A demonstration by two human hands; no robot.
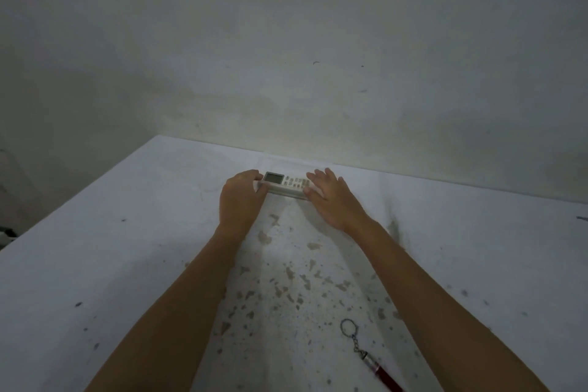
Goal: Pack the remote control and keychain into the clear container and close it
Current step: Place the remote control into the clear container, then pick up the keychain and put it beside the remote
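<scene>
Table (pixel 127 264): left hand (pixel 240 197) gripping remote (pixel 284 184)

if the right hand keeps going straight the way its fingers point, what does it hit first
The right hand points away from the person, toward the wall. Its fingers already reach the button end of the remote control; beyond that, the wall looks next, though depth is unclear.

A white table (pixel 95 264), its surface flecked with brownish chips and dark specks thickest toward the middle and near edge, stands against a bare, greyish wall (pixel 286 41). A dark smudge marks the tabletop toward its right side; the wall shows faint stains.
</scene>
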